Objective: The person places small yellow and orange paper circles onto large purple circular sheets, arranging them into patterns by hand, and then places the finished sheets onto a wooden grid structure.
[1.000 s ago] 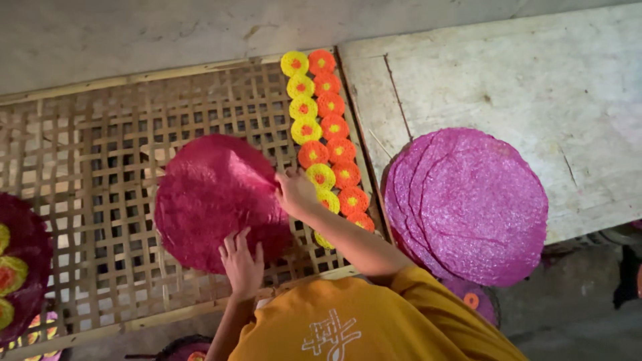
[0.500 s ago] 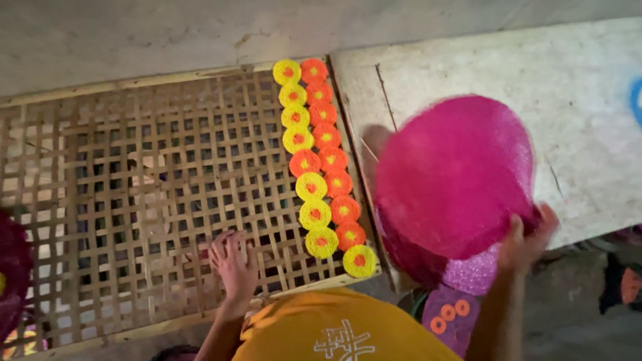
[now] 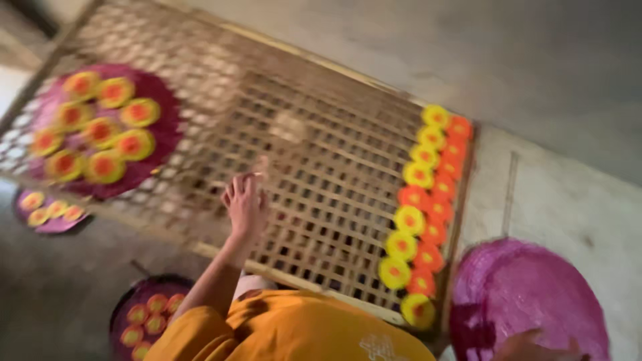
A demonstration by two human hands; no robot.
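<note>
So the thing being handled here is the stack of round magenta discs [image 3: 528, 301] at the bottom right, thin flat sheets with a slightly ribbed, woven-looking texture, being kept on the pale concrete slab [image 3: 575, 194] just beside the right end of the bamboo lattice rack [image 3: 301, 154]. The stack is being touched at its lower edge by the right hand [image 3: 535, 347], which is only barely being shown at the bottom border of the frame, so whether the fingers are being closed on a disc or just being rested on top can't be told. The left hand [image 3: 246, 204] is being held over the near middle of the rack with the fingers loosely spread and nothing being gripped, well apart from the magenta stack. Between the two hands, a double row of small yellow and orange flower-shaped pieces [image 3: 421, 214] is being displayed along the rack's right edge, yellow ones on the inner side and orange ones on the outer. At the far left end of the rack, another magenta disc [image 3: 164, 127] is being covered with more yellow-and-orange rounds. Below the rack, a small purple plate [image 3: 50, 224] and a dark tray [image 3: 134, 301] of similar pieces are being kept on the floor. An orange shirt [image 3: 294, 331] is being worn. Everything is being blurred a bit.
</note>
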